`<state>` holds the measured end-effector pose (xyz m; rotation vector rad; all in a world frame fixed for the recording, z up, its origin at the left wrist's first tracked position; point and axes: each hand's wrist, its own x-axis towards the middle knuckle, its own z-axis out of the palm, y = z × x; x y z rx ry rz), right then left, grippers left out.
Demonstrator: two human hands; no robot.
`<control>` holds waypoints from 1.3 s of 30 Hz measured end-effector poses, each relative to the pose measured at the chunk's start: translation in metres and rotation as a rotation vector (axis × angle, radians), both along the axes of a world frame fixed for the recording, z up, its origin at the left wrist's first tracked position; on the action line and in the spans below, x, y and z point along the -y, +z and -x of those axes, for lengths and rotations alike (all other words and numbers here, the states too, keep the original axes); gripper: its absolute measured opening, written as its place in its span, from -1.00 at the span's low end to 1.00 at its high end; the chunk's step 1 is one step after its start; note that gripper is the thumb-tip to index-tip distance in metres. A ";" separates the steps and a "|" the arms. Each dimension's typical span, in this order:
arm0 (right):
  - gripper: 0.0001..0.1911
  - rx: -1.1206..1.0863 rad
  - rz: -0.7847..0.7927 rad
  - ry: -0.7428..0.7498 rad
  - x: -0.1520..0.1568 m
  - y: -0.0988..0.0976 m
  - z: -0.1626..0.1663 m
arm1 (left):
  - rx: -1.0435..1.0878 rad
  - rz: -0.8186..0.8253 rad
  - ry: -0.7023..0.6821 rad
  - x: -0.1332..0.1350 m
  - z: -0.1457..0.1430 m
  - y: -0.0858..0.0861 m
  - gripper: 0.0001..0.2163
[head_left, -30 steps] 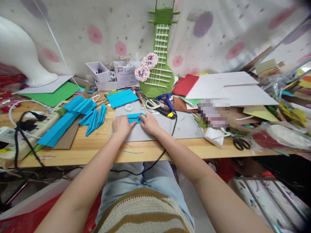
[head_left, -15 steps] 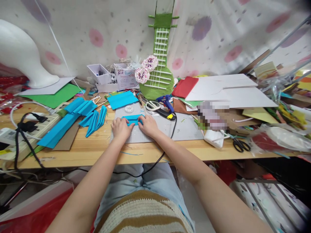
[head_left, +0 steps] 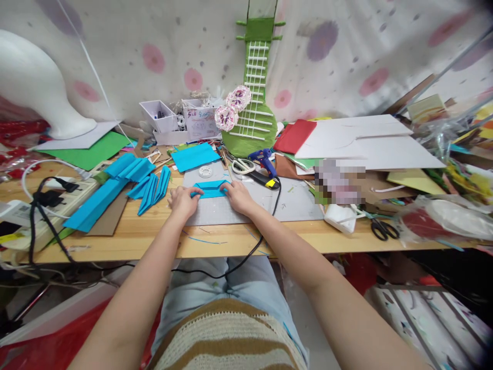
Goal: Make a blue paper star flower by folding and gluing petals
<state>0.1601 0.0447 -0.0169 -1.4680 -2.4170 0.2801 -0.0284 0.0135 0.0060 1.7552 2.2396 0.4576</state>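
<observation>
Leftward a little has gone the left hand [head_left: 184,201] since the earlier frame, so more of the blue paper [head_left: 211,189] shows between it and the right hand [head_left: 239,198]. From my distant seat I see this paper over the left part of the grey board [head_left: 215,217]. Its long side goes from left to right, parallel with the board's front edge, and each hand is at one short end, so neither is nearer. Left thumb and forefinger appear to pinch their end; the other left fingers spread loosely past the board's left edge. Right fingers are bent upon the opposite end, gripping it, as I judge (the tips are partly hidden from me).

Behind the board, toward its left, one small white bin [head_left: 157,117] carries dark small things, and beside it a white box [head_left: 200,123] holds pale stringy pieces. Right of the board, a clear plastic bag [head_left: 442,218] contains something red and something white.
</observation>
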 end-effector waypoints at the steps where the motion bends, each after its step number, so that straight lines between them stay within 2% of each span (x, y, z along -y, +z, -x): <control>1: -0.70 -0.009 0.005 0.006 -0.001 0.000 0.000 | 0.003 0.015 -0.018 -0.001 0.003 0.000 -0.79; 4: -0.68 -0.040 0.021 0.030 -0.003 -0.001 -0.002 | -0.004 0.001 -0.091 -0.003 0.010 -0.002 -0.77; 12: -0.63 -0.193 0.044 0.073 -0.007 -0.004 -0.007 | -0.040 -0.165 -0.270 -0.002 0.025 -0.007 -0.77; 16: -0.68 -0.268 -0.015 0.086 0.000 0.000 -0.010 | -0.062 -0.295 -0.549 -0.003 0.019 0.000 -0.72; 18: -0.74 -0.259 -0.066 0.129 0.003 0.004 -0.011 | -0.039 -0.297 -0.697 -0.005 0.013 0.002 -0.71; 20: -0.75 -0.224 -0.113 0.195 0.004 0.007 -0.012 | -0.023 -0.245 -0.774 -0.008 0.007 0.003 -0.66; 24: -0.71 -0.139 -0.092 0.258 0.000 0.009 -0.010 | -0.050 -0.139 -0.770 -0.015 0.002 0.001 -0.65; 28: -0.73 -0.090 -0.089 0.208 -0.004 0.009 -0.006 | -0.121 -0.141 -0.750 -0.018 0.002 -0.002 -0.68; 33: -0.70 -0.060 -0.129 0.248 -0.004 0.011 -0.004 | -0.121 -0.165 -0.698 -0.017 0.001 -0.002 -0.66; 36: -0.76 -0.074 -0.089 0.212 -0.008 0.015 -0.002 | -0.081 -0.183 -0.651 -0.022 0.002 0.001 -0.69; 39: -0.77 -0.110 0.023 0.106 -0.017 0.019 0.003 | -0.068 -0.156 -0.588 -0.033 0.005 0.006 -0.71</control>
